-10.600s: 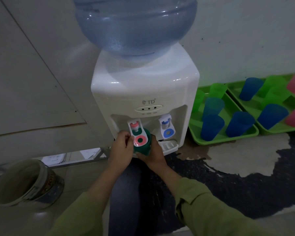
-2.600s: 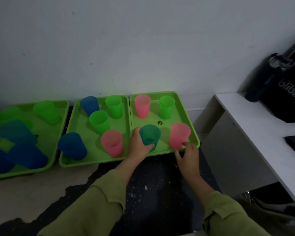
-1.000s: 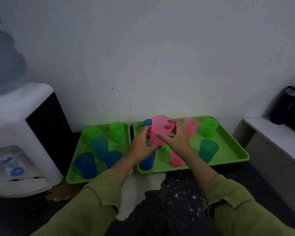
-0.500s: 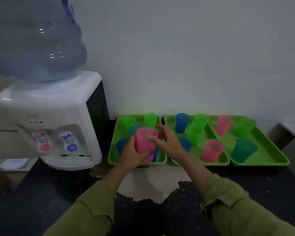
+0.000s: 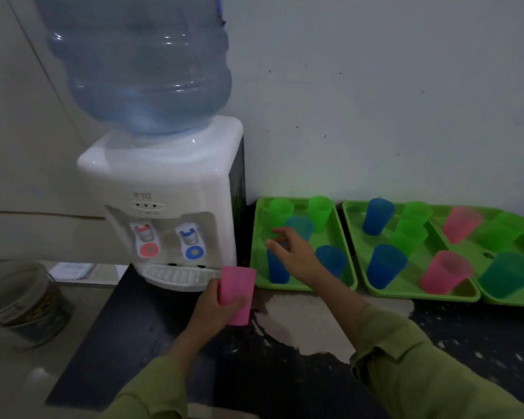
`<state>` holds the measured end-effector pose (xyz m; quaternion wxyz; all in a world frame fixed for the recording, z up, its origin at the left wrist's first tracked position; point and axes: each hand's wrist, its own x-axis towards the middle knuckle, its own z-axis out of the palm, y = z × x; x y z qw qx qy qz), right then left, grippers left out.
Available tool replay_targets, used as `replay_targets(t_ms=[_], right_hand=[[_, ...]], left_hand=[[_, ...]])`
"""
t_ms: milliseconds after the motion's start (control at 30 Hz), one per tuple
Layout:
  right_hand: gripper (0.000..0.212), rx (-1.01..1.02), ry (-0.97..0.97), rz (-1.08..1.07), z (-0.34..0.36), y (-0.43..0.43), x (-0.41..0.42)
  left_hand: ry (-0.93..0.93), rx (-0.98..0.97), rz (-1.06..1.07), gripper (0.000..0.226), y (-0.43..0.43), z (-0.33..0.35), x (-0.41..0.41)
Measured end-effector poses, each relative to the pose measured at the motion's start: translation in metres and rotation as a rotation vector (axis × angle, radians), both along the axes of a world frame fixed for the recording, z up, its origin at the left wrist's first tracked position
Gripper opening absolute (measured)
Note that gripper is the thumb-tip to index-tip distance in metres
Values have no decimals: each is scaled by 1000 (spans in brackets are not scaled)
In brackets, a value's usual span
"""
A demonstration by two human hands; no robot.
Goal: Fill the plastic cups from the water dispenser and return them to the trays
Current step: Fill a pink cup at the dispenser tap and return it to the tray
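Left hand [image 5: 212,306] wrapped round 1 pink cup [image 5: 238,293]; cup upright, held low just off the right end of the drip grille [image 5: 179,275] on the water dispenser [image 5: 170,182]. It is under neither the red tap [image 5: 146,240] nor the blue tap [image 5: 192,243]. Right hand [image 5: 294,255] holds nothing, its fingers loose and spread, over the nearest green tray [image 5: 303,287]. 3 trays sit in a row along the wall, carrying blue, green, pink and teal cups. Big blue bottle [image 5: 146,62] sits on top of the dispenser.
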<state>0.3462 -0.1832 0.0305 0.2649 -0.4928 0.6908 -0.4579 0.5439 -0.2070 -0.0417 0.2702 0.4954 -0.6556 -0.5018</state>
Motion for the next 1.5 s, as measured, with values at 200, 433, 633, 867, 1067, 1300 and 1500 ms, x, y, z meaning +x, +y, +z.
replay_targets(t_ms=[200, 433, 633, 867, 1067, 1300, 1500], right_hand=[[45, 38, 22, -11, -10, -36, 48], [50, 5, -32, -65, -11, -58, 85], [48, -29, -27, -158, -16, -64, 96], [22, -96, 167, -314, -24, -62, 108], [20, 34, 315, -106, -30, -65, 121], [24, 101, 279, -115, -31, -79, 138], [25, 183, 296, -53, -27, -77, 141]], left_hand=[[-50, -1, -20, 52, -36, -8, 48], [-23, 37, -62, 56, -75, -10, 73], [63, 11, -83, 63, -94, -11, 72], [119, -44, -97, 74, -105, -5, 67], [90, 2, -80, 90, -109, -2, 68], [1, -63, -98, 60, -116, -9, 68], [-5, -56, -125, 64, -119, -11, 70]])
